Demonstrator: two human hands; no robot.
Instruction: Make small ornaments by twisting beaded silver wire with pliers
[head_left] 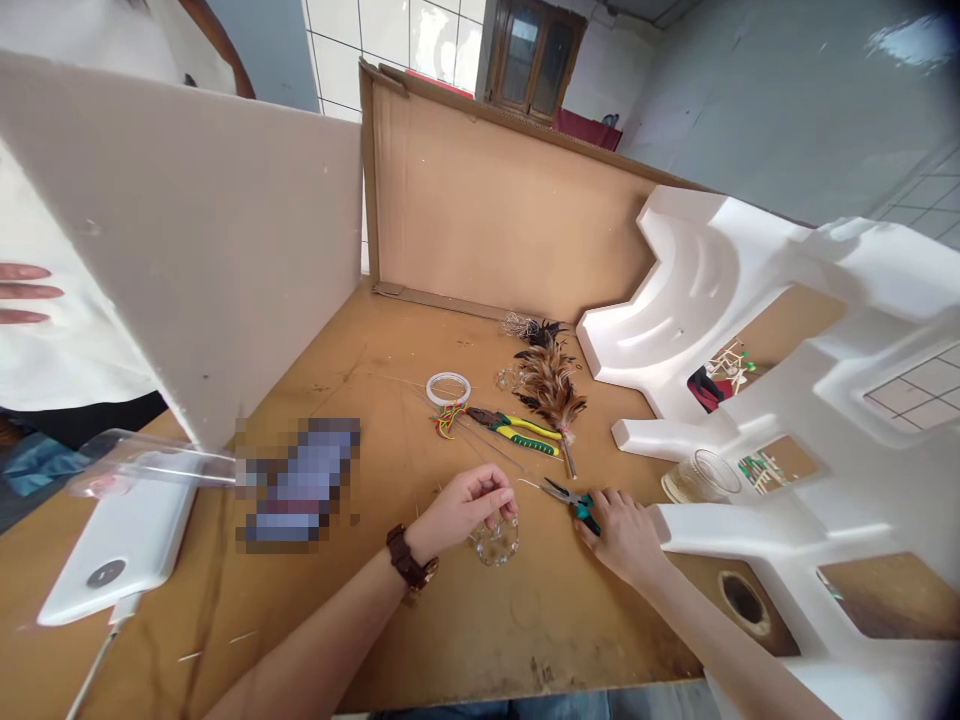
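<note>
My left hand (472, 505), with a dark watch on its wrist, is closed in a pinch on a beaded wire loop (496, 548) that hangs below the fingers. A thin wire end sticks out to the right of that hand. My right hand (622, 530) is closed around the teal handles of needle-nose pliers (577, 502), low over the table; their jaws point left toward the wire end. Whether the jaws touch the wire I cannot tell. Beyond both hands lie yellow-green combination pliers (525, 435), a white ring-shaped roll (448, 388) and a bundle of brown feathers (551, 380).
White foam packing (697, 250) stands along the right, with a glass jar (697, 478) beside it. Cardboard (510, 200) closes off the back, and a pale panel (247, 230) the left. A white power bank-like device (124, 540) and a blurred-out patch (304, 485) are at left. Another person's fingers (30, 292) show.
</note>
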